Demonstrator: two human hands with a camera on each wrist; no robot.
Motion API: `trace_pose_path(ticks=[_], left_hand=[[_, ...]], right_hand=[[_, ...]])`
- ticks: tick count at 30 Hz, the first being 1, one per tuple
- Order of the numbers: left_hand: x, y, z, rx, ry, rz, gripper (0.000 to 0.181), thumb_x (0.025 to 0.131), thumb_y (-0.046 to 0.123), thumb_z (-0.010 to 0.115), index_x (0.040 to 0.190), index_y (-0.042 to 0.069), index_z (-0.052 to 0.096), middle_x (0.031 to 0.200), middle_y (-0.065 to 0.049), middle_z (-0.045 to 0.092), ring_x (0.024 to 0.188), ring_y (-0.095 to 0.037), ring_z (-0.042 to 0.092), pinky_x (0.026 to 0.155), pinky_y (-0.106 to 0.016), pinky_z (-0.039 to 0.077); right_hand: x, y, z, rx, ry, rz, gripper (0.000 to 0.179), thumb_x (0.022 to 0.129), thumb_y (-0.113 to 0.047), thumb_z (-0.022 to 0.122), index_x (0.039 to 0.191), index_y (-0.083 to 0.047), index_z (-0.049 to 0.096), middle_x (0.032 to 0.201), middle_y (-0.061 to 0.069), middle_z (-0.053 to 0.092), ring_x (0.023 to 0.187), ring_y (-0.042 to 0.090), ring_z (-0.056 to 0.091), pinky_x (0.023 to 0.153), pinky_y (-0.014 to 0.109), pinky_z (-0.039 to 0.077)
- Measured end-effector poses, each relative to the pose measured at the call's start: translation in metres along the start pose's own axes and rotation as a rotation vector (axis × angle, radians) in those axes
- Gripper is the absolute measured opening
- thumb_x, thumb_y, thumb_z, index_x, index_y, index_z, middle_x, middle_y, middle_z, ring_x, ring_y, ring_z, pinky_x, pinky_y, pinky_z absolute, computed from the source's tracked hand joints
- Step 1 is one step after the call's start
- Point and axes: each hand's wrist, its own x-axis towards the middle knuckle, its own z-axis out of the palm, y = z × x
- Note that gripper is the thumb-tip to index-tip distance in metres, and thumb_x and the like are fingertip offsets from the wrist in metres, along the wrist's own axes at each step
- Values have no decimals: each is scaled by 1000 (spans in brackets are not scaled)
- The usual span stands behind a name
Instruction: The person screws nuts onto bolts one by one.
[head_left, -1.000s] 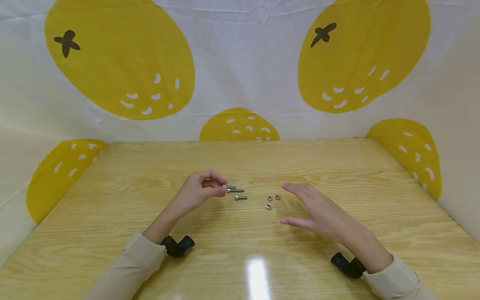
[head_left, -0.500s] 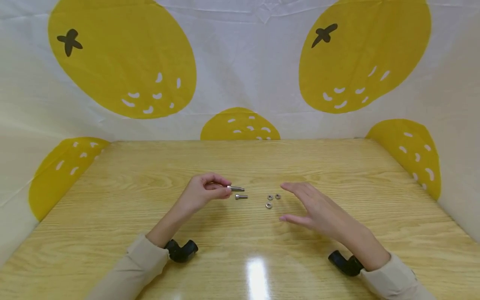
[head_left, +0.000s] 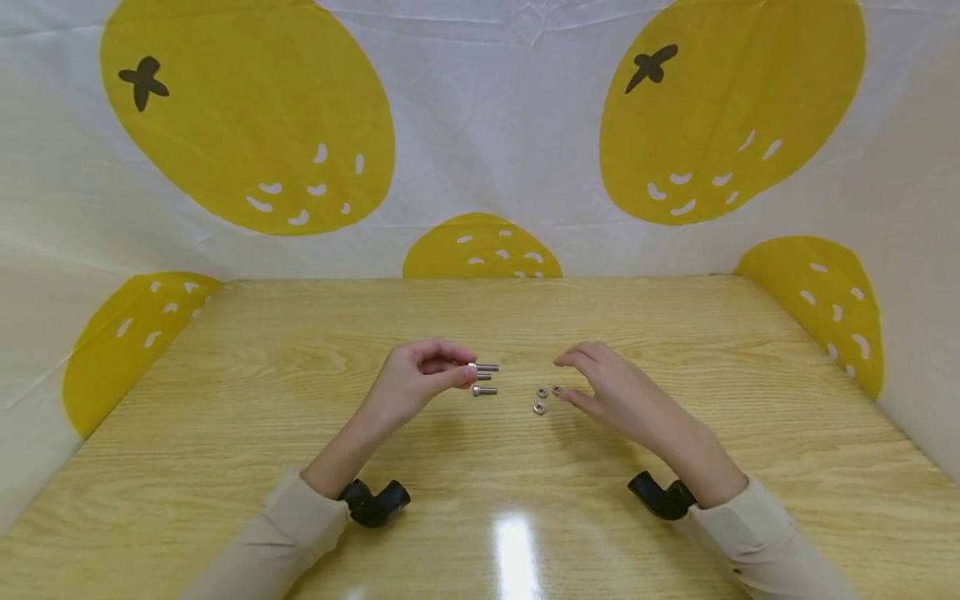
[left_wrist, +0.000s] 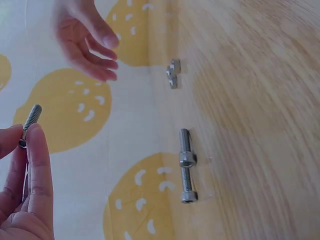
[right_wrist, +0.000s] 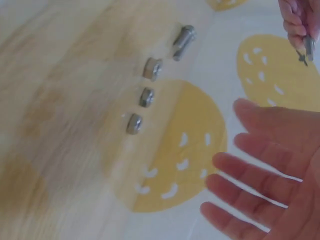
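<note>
Three metal nuts (right_wrist: 146, 98) lie flat on the wood-grain tabletop (head_left: 480, 450), two just beside each other and the third a little nearer the person. Left of the nuts, the left hand (head_left: 411, 382) pinches a socket-head cap screw (left_wrist: 33, 116) by its head between thumb and fingertips, lifted off the table, its threaded shank pointing to the nuts' side. Two more cap screws (left_wrist: 188, 159) lie on the table left of the nuts, below that hand's fingertips, their shanks also turned toward the nuts. The right hand (head_left: 628, 398) hovers to the right of the nuts and above them, holding nothing, thumb and fingers spread apart and slightly bent. Beyond the nuts hangs a white cloth (head_left: 495, 125) printed with yellow fruit. Beige sleeves (head_left: 296, 525) cover both forearms, on the person's side of the nuts.
</note>
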Motion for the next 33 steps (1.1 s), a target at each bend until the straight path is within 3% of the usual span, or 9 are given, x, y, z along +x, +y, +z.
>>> trace_pose_path(ticks=[8, 15, 24, 29, 33], left_hand=[[-2, 8, 4, -27, -5, 4, 24, 83, 13, 70, 102, -1, 65, 87, -8, 72, 82, -24, 69, 80, -33, 55], [-3, 11, 12, -96, -22, -16, 25, 82, 10, 71, 102, -2, 66, 84, -4, 71, 77, -19, 69, 82, -37, 54], [-4, 12, 13, -131, -21, -53, 29, 82, 9, 71, 106, -5, 64, 84, -2, 71, 79, -16, 68, 84, -34, 54], [-4, 10, 13, -142, -32, -53, 29, 82, 8, 70, 106, -6, 63, 84, -2, 71, 81, -19, 69, 82, -31, 54], [-3, 9, 14, -143, -35, -55, 28, 82, 7, 70, 106, -6, 63, 84, -3, 71, 77, -13, 69, 84, -35, 54]], right_hand=[[22, -6, -2, 15, -249, 239, 28, 85, -19, 69, 105, 1, 66, 99, 12, 63, 94, 27, 58, 81, 40, 51], [35, 2, 9, 36, -321, 352, 22, 84, -17, 69, 95, 1, 68, 98, 13, 63, 88, 25, 59, 76, 39, 51], [39, 9, 22, 46, -385, 361, 13, 83, -15, 69, 82, -2, 67, 82, 7, 65, 68, 15, 56, 61, 29, 48], [39, 9, 25, 48, -370, 353, 14, 82, -16, 70, 76, -4, 65, 76, 4, 62, 64, 14, 52, 58, 27, 44], [39, 8, 26, 37, -346, 330, 15, 81, -14, 71, 73, -4, 64, 74, 4, 60, 63, 14, 51, 57, 27, 43]])
